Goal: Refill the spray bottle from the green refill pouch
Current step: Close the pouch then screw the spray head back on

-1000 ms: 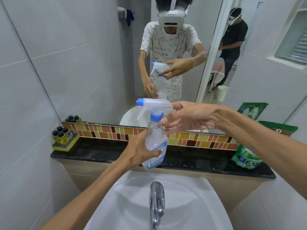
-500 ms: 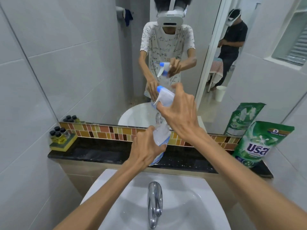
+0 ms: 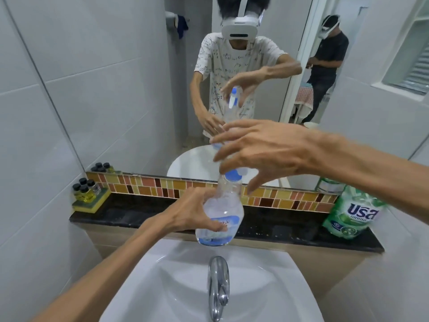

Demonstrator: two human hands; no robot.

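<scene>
The clear spray bottle (image 3: 220, 210) with a blue label is upright, tilted slightly, above the back rim of the sink. My left hand (image 3: 192, 212) grips its body from the left. Its blue collar (image 3: 232, 175) shows under my right hand (image 3: 262, 149), which arches over the spray head with fingers spread and the thumb off the collar; the white head is mostly hidden behind that hand. The green refill pouch (image 3: 355, 212) stands on the black ledge at the right, partly behind my right forearm.
A white sink (image 3: 162, 287) with a chrome faucet (image 3: 218, 287) lies below the bottle. The black ledge (image 3: 139, 214) carries small black-capped bottles on a yellow sponge (image 3: 87, 191) at the left. A mirror behind reflects me and another person in a doorway.
My right hand has swung from a closed grip on the spray head to a spread, arched pose over it. The nozzle has turned away. My left hand stays on the bottle.
</scene>
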